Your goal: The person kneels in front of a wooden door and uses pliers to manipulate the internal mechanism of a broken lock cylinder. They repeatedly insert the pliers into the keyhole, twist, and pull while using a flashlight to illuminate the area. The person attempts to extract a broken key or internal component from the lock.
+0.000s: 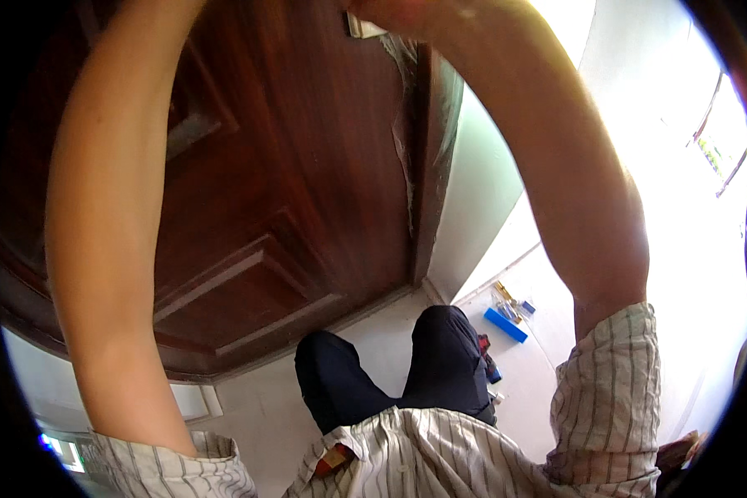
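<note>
Both my arms reach up to the top of the head view, in front of a dark red-brown panelled wooden door (307, 166). Past the upper edge, my left hand is out of sight; only its forearm shows. Part of my right hand (394, 10) appears at the top, close to the door's edge, with its fingers mostly cut off or hidden. Just below it, a small pale metal-looking piece (363, 26) sits at the door's surface. Whether my right hand grips or merely touches this piece, I cannot tell. Wrinkled clear plastic film (405, 158) hangs loose along the door's edge.
On the pale tiled floor (527, 373), to the right of my knees, lie a long blue piece (505, 325), small brass-coloured and metal parts (504, 292) and a red-and-black tool (490, 361), partly hidden by my leg. A white wall (465, 216) stands beside the door frame (423, 183).
</note>
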Motion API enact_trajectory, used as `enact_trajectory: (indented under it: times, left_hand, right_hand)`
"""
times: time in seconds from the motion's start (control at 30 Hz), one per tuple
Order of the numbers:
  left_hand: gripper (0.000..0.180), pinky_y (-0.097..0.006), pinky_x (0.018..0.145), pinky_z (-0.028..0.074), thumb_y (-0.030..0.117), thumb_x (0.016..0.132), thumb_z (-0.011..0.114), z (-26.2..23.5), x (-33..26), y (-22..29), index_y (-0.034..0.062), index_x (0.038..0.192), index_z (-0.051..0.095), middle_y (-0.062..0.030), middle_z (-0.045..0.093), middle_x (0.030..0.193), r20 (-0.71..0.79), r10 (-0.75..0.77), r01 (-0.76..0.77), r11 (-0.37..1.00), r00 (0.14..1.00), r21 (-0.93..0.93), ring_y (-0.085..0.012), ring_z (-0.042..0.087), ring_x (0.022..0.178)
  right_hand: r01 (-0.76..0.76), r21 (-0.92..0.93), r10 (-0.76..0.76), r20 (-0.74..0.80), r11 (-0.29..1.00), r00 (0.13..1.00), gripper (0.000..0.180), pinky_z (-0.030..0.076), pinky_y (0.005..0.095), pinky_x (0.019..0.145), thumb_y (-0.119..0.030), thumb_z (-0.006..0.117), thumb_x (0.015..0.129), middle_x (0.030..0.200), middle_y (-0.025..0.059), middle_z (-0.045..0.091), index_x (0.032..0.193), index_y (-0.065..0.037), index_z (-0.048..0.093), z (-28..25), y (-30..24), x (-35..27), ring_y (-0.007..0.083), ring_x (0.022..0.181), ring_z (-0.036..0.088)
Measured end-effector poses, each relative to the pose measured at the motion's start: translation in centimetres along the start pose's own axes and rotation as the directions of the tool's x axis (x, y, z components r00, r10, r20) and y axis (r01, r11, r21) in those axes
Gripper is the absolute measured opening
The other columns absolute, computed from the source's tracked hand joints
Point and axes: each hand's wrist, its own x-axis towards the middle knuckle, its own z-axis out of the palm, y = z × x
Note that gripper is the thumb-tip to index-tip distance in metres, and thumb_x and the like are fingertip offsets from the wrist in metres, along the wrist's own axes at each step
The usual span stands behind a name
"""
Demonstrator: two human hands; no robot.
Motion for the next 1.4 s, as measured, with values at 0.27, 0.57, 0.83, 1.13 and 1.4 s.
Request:
enact_trajectory:
  times: [0.27,0.57,0.83,1.13,1.4]
  left_hand:
    - [0.041,-0.049,0.085,0.051,0.038,0.099,0.058,-2.3,-2.9,2.2,0.0059,0.121,0.072,-0.0216,0.071,0.097,0.148,0.114,-0.115,0.993,0.982,-0.003,-0.0401,0.067,0.094]
    - [0.045,-0.05,0.095,0.05,0.005,0.09,0.056,-3.3,-4.5,1.7,-0.001,0.134,0.056,-0.0234,0.066,0.106,0.006,0.218,-0.212,0.94,0.976,0.267,-0.0433,0.063,0.103]
    - [0.011,-0.052,0.086,0.051,0.007,0.091,0.056,-3.7,-3.8,0.7,-0.0009,0.097,0.06,-0.0245,0.068,0.096,0.053,0.21,-0.216,0.947,0.976,0.238,-0.0448,0.065,0.096]
    - [0.017,-0.054,0.083,0.052,0.014,0.096,0.054,-2.5,-4.2,-0.2,-0.0009,0.095,0.061,-0.0244,0.068,0.092,0.01,0.188,-0.184,0.946,0.982,0.266,-0.045,0.067,0.091]
    - [0.018,-0.054,0.086,0.051,0.014,0.095,0.054,-2.6,-3.8,1.9,-0.0023,0.095,0.062,-0.026,0.068,0.092,0.075,0.176,-0.19,0.938,0.982,0.289,-0.0452,0.066,0.095]
  right_hand:
    - [0.104,-0.251,-0.07,0.141,0.962,0.988,0.032,0.036,0.0242,0.037,-0.039,0.051,0.105,0.06,-0.003,0.047,0.079,-0.022,0.049,-3.0,0.9,-1.3,0.0115,0.051,0.053]
    - [-0.138,-0.189,0.139,-0.007,0.972,0.99,0.035,0.028,0.0286,0.04,-0.043,0.052,0.1,0.063,0.0028,0.052,0.083,-0.012,0.05,-1.2,1.1,-1.0,0.0174,0.05,0.053]
    - [-0.144,-0.151,0.133,-0.08,0.978,0.988,0.039,0.028,0.0275,0.042,-0.043,0.055,0.097,0.058,0.0009,0.052,0.069,-0.016,0.05,0.3,1.5,-2.7,0.0143,0.048,0.049]
    - [-0.062,0.064,0.064,-0.03,0.996,0.997,0.027,0.029,0.0272,0.043,-0.033,0.056,0.097,0.062,0.0003,0.045,0.083,-0.012,0.049,1.3,1.7,-4.8,0.014,0.052,0.047]
    - [-0.118,-0.077,0.115,-0.041,0.99,0.993,0.04,0.039,0.0261,0.042,-0.037,0.045,0.1,0.074,0.003,0.051,0.113,0.0,0.053,-7.3,2.4,-11.0,0.0144,0.053,0.051]
